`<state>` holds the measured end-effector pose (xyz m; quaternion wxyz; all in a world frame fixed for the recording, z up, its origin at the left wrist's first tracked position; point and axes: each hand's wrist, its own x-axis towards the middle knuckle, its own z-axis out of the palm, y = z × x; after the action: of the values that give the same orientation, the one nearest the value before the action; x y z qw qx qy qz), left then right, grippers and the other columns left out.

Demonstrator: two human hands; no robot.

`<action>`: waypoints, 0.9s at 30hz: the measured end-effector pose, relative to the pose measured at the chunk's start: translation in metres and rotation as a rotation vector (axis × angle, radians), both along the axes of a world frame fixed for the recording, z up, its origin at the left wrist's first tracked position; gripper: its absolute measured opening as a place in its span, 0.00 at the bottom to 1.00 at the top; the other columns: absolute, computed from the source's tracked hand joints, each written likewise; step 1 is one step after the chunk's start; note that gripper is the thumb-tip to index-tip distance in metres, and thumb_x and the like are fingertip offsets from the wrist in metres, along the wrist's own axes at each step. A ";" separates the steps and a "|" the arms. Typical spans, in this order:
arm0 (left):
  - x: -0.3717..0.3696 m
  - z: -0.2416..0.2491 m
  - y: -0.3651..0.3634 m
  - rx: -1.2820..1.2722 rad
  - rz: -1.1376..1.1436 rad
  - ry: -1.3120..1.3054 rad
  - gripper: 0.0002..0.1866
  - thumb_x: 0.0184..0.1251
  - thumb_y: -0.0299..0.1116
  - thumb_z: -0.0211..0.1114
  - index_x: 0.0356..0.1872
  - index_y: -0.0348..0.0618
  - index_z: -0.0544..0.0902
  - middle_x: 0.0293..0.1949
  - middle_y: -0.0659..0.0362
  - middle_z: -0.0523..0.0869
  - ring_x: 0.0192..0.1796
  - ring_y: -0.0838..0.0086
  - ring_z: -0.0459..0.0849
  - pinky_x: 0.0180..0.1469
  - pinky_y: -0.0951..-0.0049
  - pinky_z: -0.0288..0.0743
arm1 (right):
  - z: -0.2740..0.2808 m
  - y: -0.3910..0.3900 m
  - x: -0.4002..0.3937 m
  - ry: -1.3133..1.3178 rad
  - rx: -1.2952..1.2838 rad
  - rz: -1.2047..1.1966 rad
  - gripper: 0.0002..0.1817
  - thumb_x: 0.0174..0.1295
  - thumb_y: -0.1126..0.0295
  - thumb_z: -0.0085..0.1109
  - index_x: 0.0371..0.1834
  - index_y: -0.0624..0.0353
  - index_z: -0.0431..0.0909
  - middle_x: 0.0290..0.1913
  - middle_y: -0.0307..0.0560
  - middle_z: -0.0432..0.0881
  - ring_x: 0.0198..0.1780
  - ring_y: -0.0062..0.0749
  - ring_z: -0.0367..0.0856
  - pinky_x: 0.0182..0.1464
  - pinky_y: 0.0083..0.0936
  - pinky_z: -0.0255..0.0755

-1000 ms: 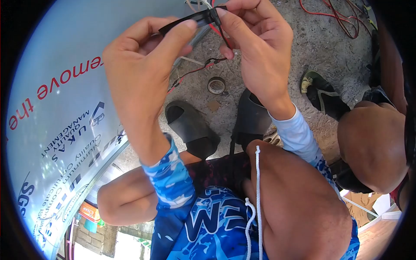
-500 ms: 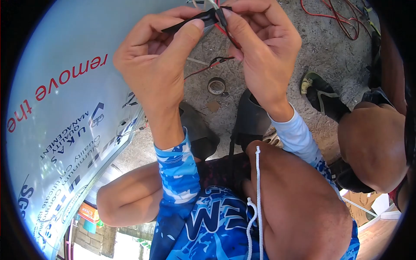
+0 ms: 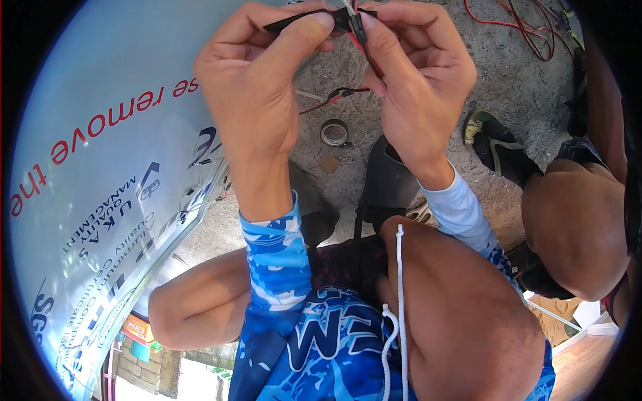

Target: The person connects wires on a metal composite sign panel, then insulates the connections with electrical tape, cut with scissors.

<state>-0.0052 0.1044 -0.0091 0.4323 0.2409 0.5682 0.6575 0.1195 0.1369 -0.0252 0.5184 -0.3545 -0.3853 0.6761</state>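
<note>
My left hand (image 3: 257, 87) pinches a strip of black electrical tape (image 3: 286, 23) between thumb and fingers near the top edge of the view. Close beside it, my right hand (image 3: 428, 80) grips a small bundle of wires (image 3: 358, 32), some red, some black and one pale. The inner end of the tape meets the bundle, between the two thumbs. The upper ends of the wires run out of the frame, and my curled fingers hide part of the bundle. Below my hands, a roll of black tape (image 3: 324, 134) lies on the concrete floor.
A large film-covered panel (image 3: 120, 194) with printed lettering stands along the left. Red wires (image 3: 521, 25) lie coiled at the upper right. A thin red and black cable (image 3: 332, 97) runs over the ground. Another person's knee (image 3: 575, 227) and shoe (image 3: 491, 140) are at the right.
My left hand has shifted right with the tape strip, turning slightly, and its tape end has come up a little. My right hand and the wires have moved slightly right.
</note>
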 end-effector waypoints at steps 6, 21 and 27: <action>0.004 0.002 0.004 -0.072 0.018 -0.128 0.04 0.60 0.17 0.66 0.29 0.36 0.81 0.33 0.51 0.88 0.31 0.75 0.86 0.37 0.79 0.83 | -0.003 0.001 0.002 0.030 -0.067 0.032 0.05 0.68 0.78 0.59 0.42 0.68 0.75 0.33 0.44 0.84 0.25 0.10 0.74 0.20 0.09 0.60; 0.022 0.021 0.002 -0.067 0.140 -0.060 0.06 0.57 0.15 0.67 0.27 0.35 0.80 0.31 0.53 0.86 0.28 0.75 0.85 0.35 0.80 0.82 | -0.001 0.001 -0.001 0.011 -0.052 -0.013 0.05 0.67 0.77 0.60 0.42 0.68 0.76 0.31 0.42 0.83 0.24 0.10 0.73 0.20 0.08 0.60; 0.021 0.025 0.000 -0.033 0.136 -0.047 0.04 0.57 0.16 0.67 0.29 0.33 0.81 0.32 0.51 0.87 0.32 0.72 0.86 0.38 0.75 0.83 | 0.004 -0.002 -0.003 0.061 -0.098 -0.037 0.04 0.67 0.78 0.59 0.42 0.68 0.76 0.32 0.43 0.83 0.23 0.10 0.73 0.19 0.09 0.61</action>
<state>0.0162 0.1045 0.0160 0.4037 0.1791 0.5837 0.6813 0.1162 0.1351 -0.0209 0.5244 -0.3659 -0.3291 0.6948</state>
